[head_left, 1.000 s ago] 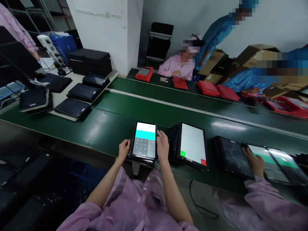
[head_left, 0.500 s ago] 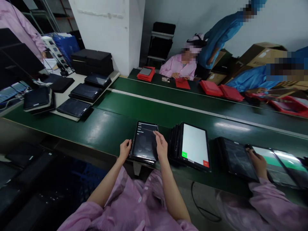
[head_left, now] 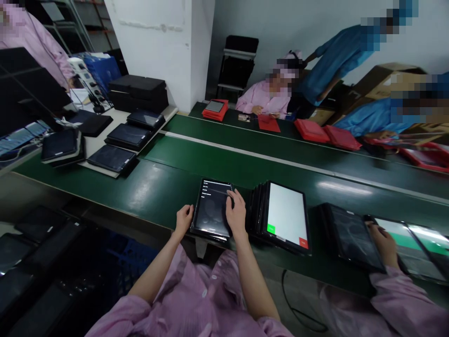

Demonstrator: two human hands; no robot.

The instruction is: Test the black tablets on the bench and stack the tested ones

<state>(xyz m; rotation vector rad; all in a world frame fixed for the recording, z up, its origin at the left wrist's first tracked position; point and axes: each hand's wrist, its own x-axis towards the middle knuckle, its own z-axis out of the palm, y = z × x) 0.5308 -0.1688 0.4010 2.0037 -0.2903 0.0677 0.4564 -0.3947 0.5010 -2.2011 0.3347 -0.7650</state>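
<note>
A black tablet (head_left: 211,209) lies on the green belt (head_left: 154,182) right in front of me, its screen dark with a few lines of white text at the top. My left hand (head_left: 184,219) curls round the tablet's lower left edge and holds it. My right hand (head_left: 235,211) rests over the right side of the screen, fingers stretched out and touching the glass near its upper right. Just to the right leans a stack of tablets (head_left: 280,216); the top one shows a white screen with a green and a red button.
A co-worker's hand (head_left: 385,243) in a pink sleeve handles tablets at the right. More dark tablets (head_left: 112,159) lie on a pale board at the left. Red cases (head_left: 312,130) and seated and standing people line the far belt. Dark trays fill the lower left.
The tablet's screen went from a teal and white keypad to a dark page with white text. My right hand slid from the tablet's right edge onto the screen. The left hand stayed put.
</note>
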